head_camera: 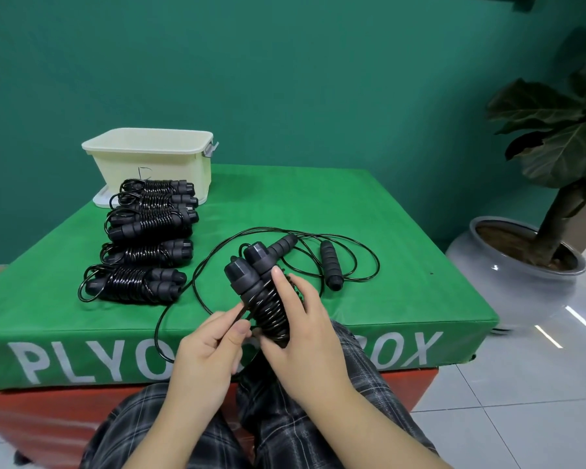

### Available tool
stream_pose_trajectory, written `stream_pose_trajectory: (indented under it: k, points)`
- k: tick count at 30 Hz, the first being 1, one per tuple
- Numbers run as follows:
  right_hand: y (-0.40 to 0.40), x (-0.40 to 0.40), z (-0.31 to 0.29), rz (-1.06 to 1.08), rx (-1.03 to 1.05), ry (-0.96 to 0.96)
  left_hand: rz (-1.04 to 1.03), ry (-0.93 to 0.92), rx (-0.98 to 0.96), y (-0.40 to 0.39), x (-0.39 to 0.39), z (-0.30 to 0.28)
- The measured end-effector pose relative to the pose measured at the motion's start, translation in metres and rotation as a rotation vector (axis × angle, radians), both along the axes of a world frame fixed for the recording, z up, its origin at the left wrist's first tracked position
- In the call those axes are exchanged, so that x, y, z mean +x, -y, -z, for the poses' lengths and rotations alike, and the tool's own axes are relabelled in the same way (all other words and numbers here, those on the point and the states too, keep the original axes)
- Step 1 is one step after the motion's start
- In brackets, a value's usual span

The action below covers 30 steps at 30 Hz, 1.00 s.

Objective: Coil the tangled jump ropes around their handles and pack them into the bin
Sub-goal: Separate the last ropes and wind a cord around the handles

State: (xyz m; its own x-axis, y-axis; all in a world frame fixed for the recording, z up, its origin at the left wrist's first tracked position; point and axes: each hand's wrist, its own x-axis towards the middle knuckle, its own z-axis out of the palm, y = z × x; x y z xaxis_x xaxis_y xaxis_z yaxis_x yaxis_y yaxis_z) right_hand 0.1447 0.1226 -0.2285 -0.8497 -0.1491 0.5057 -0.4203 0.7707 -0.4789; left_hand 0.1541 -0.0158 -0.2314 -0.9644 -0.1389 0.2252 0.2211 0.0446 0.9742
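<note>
Gripping paired black handles [251, 265] half-wrapped in glossy cord, right fingers [279, 282] curl around; left fingers [217, 324] pinch the loose cord [197, 282].

held rope [268, 306]: black, two handles side by side, cord half coiled, tilted up, near centre | loose rope [329, 262]: uncoiled, centre-right | coiled ropes [146, 238]: row, left | bin [153, 160]: cream, open, far left

Box lettering [217, 353] partly hidden behind hands; bin [149, 160] interior unseen; plant [562, 106] cut off.
</note>
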Motion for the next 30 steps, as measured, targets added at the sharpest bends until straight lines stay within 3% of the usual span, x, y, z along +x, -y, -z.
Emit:
stream_pose_trajectory:
  k: [5,8,15,18,23,30]
  points:
    - [0.001,0.000,0.002,0.003,-0.064,-0.015,0.031,0.062,0.070,-0.002,0.003,-0.007]
    - [0.001,-0.001,0.003,0.016,-0.123,-0.029,0.001,0.041,-0.024,-0.005,0.007,-0.014]
    - [0.002,0.000,0.002,0.013,-0.065,0.023,-0.196,-0.279,-0.351,-0.005,0.012,-0.022]
    - [0.003,0.001,0.001,-0.007,-0.030,0.033,-0.246,-0.345,-0.373,-0.003,0.013,-0.024]
    - [0.004,0.002,-0.001,-0.023,0.002,0.061,-0.271,-0.326,-0.369,0.003,0.014,-0.029]
    - [0.002,0.001,-0.003,-0.105,-0.144,0.120,-0.215,-0.158,-0.485,0.011,0.002,-0.015]
